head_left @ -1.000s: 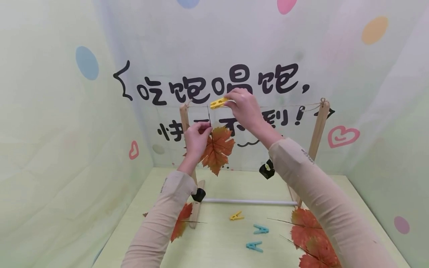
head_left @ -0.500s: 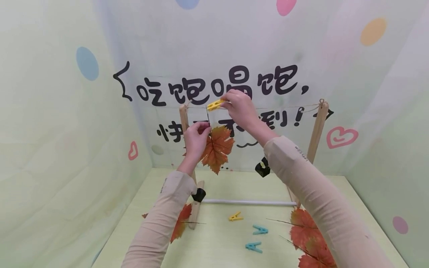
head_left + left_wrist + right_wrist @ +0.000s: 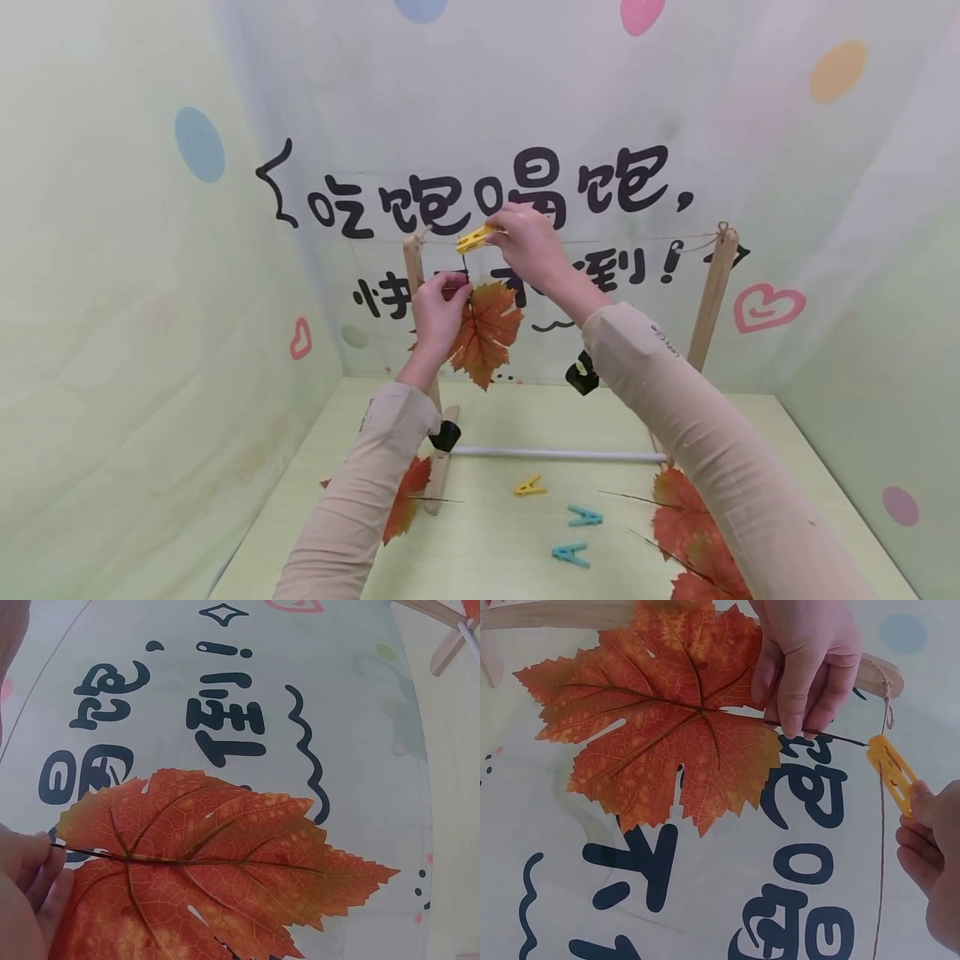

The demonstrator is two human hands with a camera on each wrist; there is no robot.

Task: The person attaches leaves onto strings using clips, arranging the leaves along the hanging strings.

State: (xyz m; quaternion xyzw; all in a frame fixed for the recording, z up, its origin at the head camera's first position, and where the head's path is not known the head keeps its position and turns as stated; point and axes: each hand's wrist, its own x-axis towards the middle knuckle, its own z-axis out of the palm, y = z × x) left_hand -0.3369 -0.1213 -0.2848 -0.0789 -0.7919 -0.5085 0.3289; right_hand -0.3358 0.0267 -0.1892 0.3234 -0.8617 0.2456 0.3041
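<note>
The far backdrop (image 3: 480, 92) bears black lettering (image 3: 342, 206), upper line 吃饱喝饱, lower line partly covered, behind a wooden frame (image 3: 708, 304) strung with twine (image 3: 882, 862). The leaf (image 3: 486, 335), orange-red, toothed and dark-veined, hangs tip down near the left post (image 3: 414, 267), its thin stem (image 3: 835, 738) pinched by the left hand (image 3: 438, 315). The right hand (image 3: 528, 246) pinches the yellow peg (image 3: 472, 240) by its handle end, opposite end at the twine and stem tip; whether the peg grips either cannot be determined.
</note>
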